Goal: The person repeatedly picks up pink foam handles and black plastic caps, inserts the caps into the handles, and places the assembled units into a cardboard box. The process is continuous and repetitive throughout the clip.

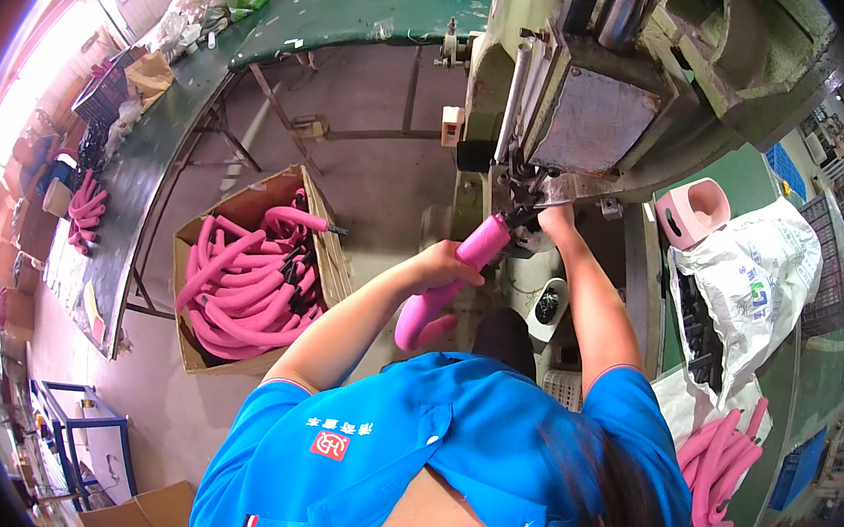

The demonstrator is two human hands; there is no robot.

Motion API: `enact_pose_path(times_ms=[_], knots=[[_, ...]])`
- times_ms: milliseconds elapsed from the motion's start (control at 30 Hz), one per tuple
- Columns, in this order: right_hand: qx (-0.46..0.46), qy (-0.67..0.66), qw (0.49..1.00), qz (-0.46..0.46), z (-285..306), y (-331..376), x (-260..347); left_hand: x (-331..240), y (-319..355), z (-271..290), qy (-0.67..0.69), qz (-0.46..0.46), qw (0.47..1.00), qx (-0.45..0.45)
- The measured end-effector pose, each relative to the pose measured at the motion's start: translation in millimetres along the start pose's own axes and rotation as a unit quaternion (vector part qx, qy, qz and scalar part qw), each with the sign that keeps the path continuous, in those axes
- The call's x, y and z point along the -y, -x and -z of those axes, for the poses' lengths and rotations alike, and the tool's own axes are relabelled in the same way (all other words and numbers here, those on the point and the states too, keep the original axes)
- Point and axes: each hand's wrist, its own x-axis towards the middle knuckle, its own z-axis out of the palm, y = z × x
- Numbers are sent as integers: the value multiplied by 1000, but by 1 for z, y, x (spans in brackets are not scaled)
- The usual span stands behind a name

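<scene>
My left hand [450,267] is closed around a pink foam-covered tube [484,243]. The tube's upper end meets the working head of a green press machine [524,184], and its lower part bends back near my waist. Close to that same working head is my right hand [554,218], reaching in from the right. Machine parts hide its fingers, so I cannot make out what they touch or hold.
On the floor at left, a cardboard box [343,275] holds several pink tubes. More pink tubes [714,480] lie on the right-hand bench, near a white sack [757,283] of black parts and a pink plastic holder [692,212]. A green table [364,8] stands beyond the machine.
</scene>
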Motion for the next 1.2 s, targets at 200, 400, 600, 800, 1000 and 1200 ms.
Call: enact_pose_path(times_ms=[200,400,600,800,1000,1200], knots=[[228,65,971,5,-36,5,1,-12,14,6,0,23,1000,-2],[273,117,955,-3,-26,12,19,-9,10,6,-20,16,1000,4],[82,77,993,-28,21,28,60,-9,11,7,-43,4,999,-7],[-119,37,987,105,59,34,50,-27,17,16,-44,-55,997,21],[171,-519,825,-143,148,73,142,-2,75,24,-126,-61,989,43],[195,-496,843,-68,158,87,168,28,108,23,-78,-35,996,-1]])
